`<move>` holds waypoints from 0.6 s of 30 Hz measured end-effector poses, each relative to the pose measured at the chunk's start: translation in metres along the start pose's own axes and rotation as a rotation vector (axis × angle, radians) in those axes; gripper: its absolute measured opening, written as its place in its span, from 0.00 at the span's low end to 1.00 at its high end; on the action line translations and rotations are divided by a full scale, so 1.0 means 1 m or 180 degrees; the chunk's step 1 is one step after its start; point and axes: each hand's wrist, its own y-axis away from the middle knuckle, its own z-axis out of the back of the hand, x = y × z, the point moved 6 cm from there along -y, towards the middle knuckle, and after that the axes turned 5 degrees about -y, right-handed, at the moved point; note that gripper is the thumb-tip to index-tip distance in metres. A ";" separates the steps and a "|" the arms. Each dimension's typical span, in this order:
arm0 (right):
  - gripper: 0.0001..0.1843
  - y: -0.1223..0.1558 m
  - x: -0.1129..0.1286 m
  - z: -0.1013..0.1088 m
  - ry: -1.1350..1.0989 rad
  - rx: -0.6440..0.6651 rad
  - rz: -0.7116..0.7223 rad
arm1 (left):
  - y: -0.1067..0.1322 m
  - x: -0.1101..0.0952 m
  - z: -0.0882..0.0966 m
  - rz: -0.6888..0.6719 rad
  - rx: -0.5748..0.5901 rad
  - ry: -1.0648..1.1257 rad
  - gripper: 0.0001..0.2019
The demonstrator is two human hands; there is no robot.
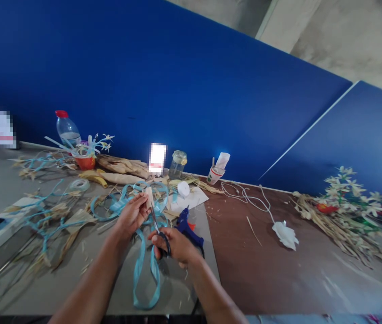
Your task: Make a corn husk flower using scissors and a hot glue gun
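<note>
A small pale strip [149, 196], which looks like dried husk, is pinched between the fingers of my left hand [134, 211]. In my right hand [175, 243] is a pair of scissors [157, 226] with dark handles, its blades pointing up to the strip. Whether the blades touch or cut it is too small to tell. Light blue ribbon [137, 275] lies looped on the table below and behind both hands. Just right of my right hand a blue glue gun [186, 223] rests on the table, partly hidden by that hand.
Blue-stemmed husk flowers [47, 227] spread over the left side. Along the back stand a red cup [85, 162], a bottle [67, 130], a glass jar [178, 164] and a paper cup [215, 175]. A white cable [253, 203] and a bundle of dried stalks [333, 225] lie on the right.
</note>
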 end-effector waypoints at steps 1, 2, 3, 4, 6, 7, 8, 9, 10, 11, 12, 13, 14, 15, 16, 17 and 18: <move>0.26 -0.002 -0.001 0.001 0.0026 -0.0049 0.0011 | 0.000 0.001 0.000 0.0003 -0.0006 -0.0032 0.09; 0.26 -0.004 -0.003 0.001 0.0061 -0.0084 0.0017 | -0.001 0.002 0.000 0.0007 -0.0012 -0.0047 0.09; 0.26 -0.006 -0.004 0.001 0.0102 -0.0113 0.0033 | -0.001 0.003 0.001 0.0016 -0.0026 -0.0046 0.08; 0.26 -0.008 -0.005 0.002 0.0136 -0.0127 0.0061 | -0.001 0.004 0.002 0.0024 -0.0047 -0.0028 0.08; 0.26 -0.013 -0.006 0.002 0.0176 -0.0106 0.0114 | -0.002 0.005 0.003 0.0023 -0.0095 0.0036 0.08; 0.26 -0.015 -0.007 0.002 0.0180 -0.0103 0.0133 | -0.002 0.005 0.003 0.0008 -0.0084 0.0065 0.08; 0.26 -0.017 -0.007 0.003 0.0180 -0.0117 0.0147 | -0.002 0.004 0.002 -0.0018 -0.0055 0.0090 0.08; 0.27 -0.019 -0.006 0.004 0.0176 -0.0141 0.0164 | -0.002 0.003 0.001 -0.0048 -0.0008 0.0108 0.09; 0.27 -0.020 -0.006 0.005 0.0171 -0.0168 0.0176 | -0.002 0.003 0.000 -0.0078 0.0046 0.0121 0.09; 0.27 -0.022 -0.005 0.005 0.0171 -0.0176 0.0179 | -0.002 0.002 -0.001 -0.0106 0.0091 0.0128 0.09; 0.28 -0.023 -0.004 0.004 0.0169 -0.0167 0.0185 | -0.001 0.001 -0.002 -0.0136 0.0118 0.0117 0.10; 0.28 -0.024 -0.004 0.004 0.0161 -0.0154 0.0196 | -0.001 0.001 -0.002 -0.0165 0.0112 0.0095 0.10; 0.28 -0.025 -0.003 0.003 0.0148 -0.0150 0.0213 | -0.002 0.001 -0.002 -0.0188 0.0102 0.0067 0.10; 0.29 -0.026 -0.002 0.002 0.0129 -0.0152 0.0236 | -0.002 0.001 -0.002 -0.0211 0.0101 0.0035 0.10; 0.29 -0.026 -0.002 0.002 0.0100 -0.0169 0.0262 | -0.002 0.001 -0.003 -0.0230 0.0099 0.0002 0.10; 0.29 -0.027 -0.002 0.002 0.0069 -0.0182 0.0285 | -0.002 0.002 -0.003 -0.0239 0.0096 -0.0034 0.10; 0.29 -0.028 -0.003 0.002 0.0041 -0.0188 0.0301 | -0.002 0.002 -0.003 -0.0243 0.0084 -0.0067 0.10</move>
